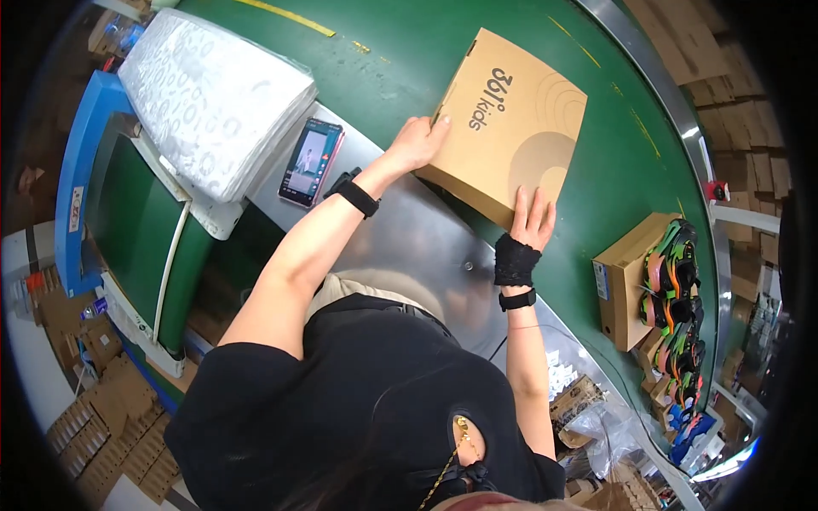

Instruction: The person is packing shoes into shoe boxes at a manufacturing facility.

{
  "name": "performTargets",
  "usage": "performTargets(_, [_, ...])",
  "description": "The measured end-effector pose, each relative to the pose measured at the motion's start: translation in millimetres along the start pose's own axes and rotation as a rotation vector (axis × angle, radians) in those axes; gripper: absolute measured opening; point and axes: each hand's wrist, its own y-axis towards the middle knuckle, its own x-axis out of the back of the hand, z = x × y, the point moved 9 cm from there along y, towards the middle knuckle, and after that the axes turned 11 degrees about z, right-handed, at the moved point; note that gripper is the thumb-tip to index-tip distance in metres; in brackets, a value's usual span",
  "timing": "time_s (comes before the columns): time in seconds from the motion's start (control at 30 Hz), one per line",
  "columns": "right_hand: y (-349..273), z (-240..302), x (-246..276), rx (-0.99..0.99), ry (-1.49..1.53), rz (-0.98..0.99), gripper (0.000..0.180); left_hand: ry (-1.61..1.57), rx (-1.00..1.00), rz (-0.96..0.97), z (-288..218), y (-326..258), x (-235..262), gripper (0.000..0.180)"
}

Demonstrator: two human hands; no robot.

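Observation:
A closed brown cardboard shoe box [490,166] with dark print and curved line patterns on its lid lies tilted at the near side of the green conveyor belt. My left hand [416,143] grips its left edge, thumb at the lid and the other fingers partly hidden. At the near right corner, my right hand [533,217] has its fingers over the lid's edge, with the thumb out of sight. Black bands circle both wrists, and a black lacy cuff [517,261] covers the right one.
Left of the box, a phone [313,162] with a lit screen rests on the metal ledge [409,238]. Beyond it stands a plastic-wrapped white stack [217,94] beside a blue machine frame [77,187]. Colourful shoes [673,281] sit against another box [626,281] at right.

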Motion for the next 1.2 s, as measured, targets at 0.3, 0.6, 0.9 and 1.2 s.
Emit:
performTargets(0.3, [-11, -20, -2, -0.051, -0.062, 0.117, 0.067, 0.082, 0.035, -0.01, 27, -7, -19, 0.063])
performTargets(0.6, [25, -12, 123, -0.029, 0.113, -0.017, 0.072, -0.896, 0.253, 0.411, -34, -34, -28, 0.071])
performTargets(0.9, [-65, -42, 50, -0.112, 0.331, 0.167, 0.065, -1.189, 0.057, 0.317, -99, -130, 47, 0.061])
performTargets(1.2, [-160, -39, -68, -0.238, 0.242, 0.75, 0.068, -1.314, -0.164, -0.313, -58, -264, 173, 0.07])
